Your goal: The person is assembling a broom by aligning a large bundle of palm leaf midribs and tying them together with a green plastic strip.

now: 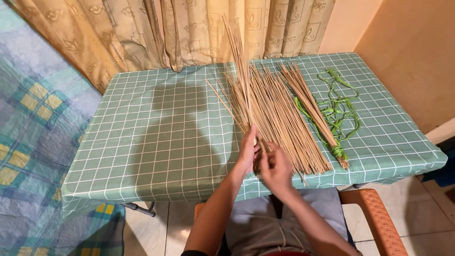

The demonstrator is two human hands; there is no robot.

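Observation:
My left hand grips a fan of thin tan sticks by their lower ends, their tips rising toward the curtain. My right hand is closed around the same stick ends just beside it, near the table's front edge. A loose pile of the same sticks lies on the table to the right of my hands. Further right lies a tied bundle of sticks, bound at its lower end with green string.
The table wears a green checked cloth. Loose green string lies tangled at the right. A tan curtain hangs behind. A plaid-covered bed is at left, an orange chair arm at lower right.

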